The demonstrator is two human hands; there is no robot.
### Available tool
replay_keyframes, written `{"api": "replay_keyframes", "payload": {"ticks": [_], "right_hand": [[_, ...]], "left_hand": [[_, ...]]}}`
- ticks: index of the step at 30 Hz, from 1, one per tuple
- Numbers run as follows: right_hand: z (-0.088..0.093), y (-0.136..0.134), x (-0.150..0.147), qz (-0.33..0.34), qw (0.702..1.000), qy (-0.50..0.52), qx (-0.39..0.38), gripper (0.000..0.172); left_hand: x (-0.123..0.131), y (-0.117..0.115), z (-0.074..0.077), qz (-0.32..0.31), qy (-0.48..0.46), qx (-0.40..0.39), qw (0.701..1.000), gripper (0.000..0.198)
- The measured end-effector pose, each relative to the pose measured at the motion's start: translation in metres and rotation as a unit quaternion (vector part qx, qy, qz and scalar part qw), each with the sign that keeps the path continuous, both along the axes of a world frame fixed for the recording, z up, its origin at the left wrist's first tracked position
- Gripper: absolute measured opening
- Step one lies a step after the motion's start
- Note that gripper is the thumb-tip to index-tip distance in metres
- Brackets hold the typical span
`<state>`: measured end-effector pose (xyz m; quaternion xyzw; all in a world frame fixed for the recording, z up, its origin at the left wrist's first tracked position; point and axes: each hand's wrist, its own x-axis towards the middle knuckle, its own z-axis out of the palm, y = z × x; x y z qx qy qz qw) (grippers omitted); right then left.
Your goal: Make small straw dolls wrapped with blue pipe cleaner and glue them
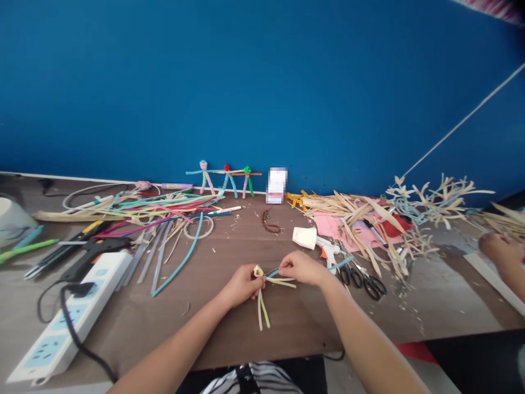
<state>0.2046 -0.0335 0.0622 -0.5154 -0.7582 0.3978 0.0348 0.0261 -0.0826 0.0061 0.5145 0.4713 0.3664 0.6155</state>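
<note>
My left hand (pixel 241 285) is closed on a small pale-yellow pipe cleaner figure (pixel 263 312). A looped top sticks up from the fingers, two strands hang down and others point right. My right hand (pixel 302 267) pinches a light-blue pipe cleaner (pixel 343 263), whose near end meets the figure and whose far end runs out right past the wrist. Just beyond that wrist lie a white glue gun (pixel 328 249) and black-handled scissors (pixel 372 287). Three pipe cleaner figures (pixel 227 179) lean on the blue wall at the back.
A white power strip (pixel 74 314) with a plugged-in cord lies at left, beside a black glue gun (pixel 96 254) and heaped pipe cleaners (pixel 164 203). Dried husk strips (pixel 356 210) pile up back right. A brown beaded string (pixel 268 223) lies mid-table. Another person's hand (pixel 506 257) shows at far right.
</note>
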Motion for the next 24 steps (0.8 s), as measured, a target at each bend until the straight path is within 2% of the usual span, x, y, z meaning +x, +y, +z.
{"api": "replay_keyframes", "payload": {"ticks": [3, 6, 11, 14, 18, 21, 24], "right_hand": [[0.007, -0.005, -0.006, -0.03, 0.992, -0.082, 0.088, 0.019], [0.013, -0.017, -0.017, -0.042, 0.984, -0.096, 0.147, 0.019], [0.022, -0.043, -0.03, 0.002, 0.971, -0.087, 0.223, 0.022], [0.026, -0.055, -0.032, 0.039, 0.97, -0.09, 0.223, 0.025], [0.024, -0.064, -0.031, 0.054, 0.972, -0.091, 0.212, 0.025], [0.016, -0.063, -0.029, 0.049, 0.976, -0.085, 0.195, 0.026], [0.003, -0.055, -0.025, 0.025, 0.983, -0.037, 0.177, 0.024]], "left_hand": [[0.002, -0.001, 0.001, 0.028, -0.003, 0.001, 1.0, 0.005], [0.004, -0.001, 0.002, 0.046, 0.004, 0.001, 0.999, 0.007], [0.004, -0.001, 0.001, 0.077, 0.009, 0.014, 0.997, 0.01], [0.004, 0.0, 0.001, 0.097, -0.003, 0.01, 0.995, 0.012], [0.002, 0.001, 0.002, 0.115, -0.061, -0.023, 0.991, 0.015], [-0.002, 0.003, 0.003, 0.097, -0.131, -0.056, 0.985, 0.016], [-0.008, 0.003, 0.004, 0.068, -0.209, -0.088, 0.972, 0.016]]}}
